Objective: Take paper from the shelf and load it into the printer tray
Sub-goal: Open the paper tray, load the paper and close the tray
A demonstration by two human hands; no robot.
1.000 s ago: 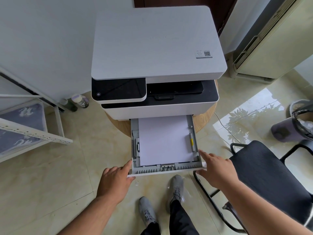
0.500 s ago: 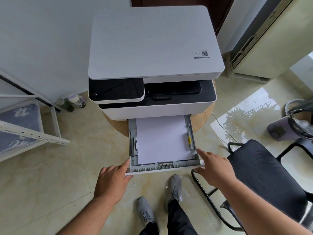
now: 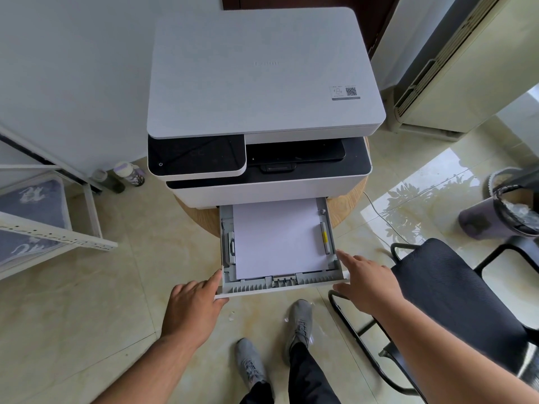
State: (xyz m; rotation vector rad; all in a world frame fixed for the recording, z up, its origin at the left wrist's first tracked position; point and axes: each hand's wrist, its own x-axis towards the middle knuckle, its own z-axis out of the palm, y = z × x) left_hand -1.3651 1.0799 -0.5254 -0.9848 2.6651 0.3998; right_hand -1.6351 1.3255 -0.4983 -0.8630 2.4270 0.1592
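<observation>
Paper (image 3: 278, 239) lies flat in tray (image 3: 280, 282), centre frame, tray drawn partway out of printer (image 3: 262, 74). Left hand (image 3: 192, 310) and right hand (image 3: 369, 282) bracket the tray's front corners, fingers extended and pressed against it, gripping nothing; likely placed to push evenly. Paper sits between and just above both hands.

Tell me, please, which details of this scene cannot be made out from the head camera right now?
- Rear of the paper and tray: hidden inside the printer.
- Left hand and right hand fingertips under the tray's front lip: hidden, so grip is unclear.
- Sticker text: too small.
- Shelf: cut off by the left edge.
</observation>
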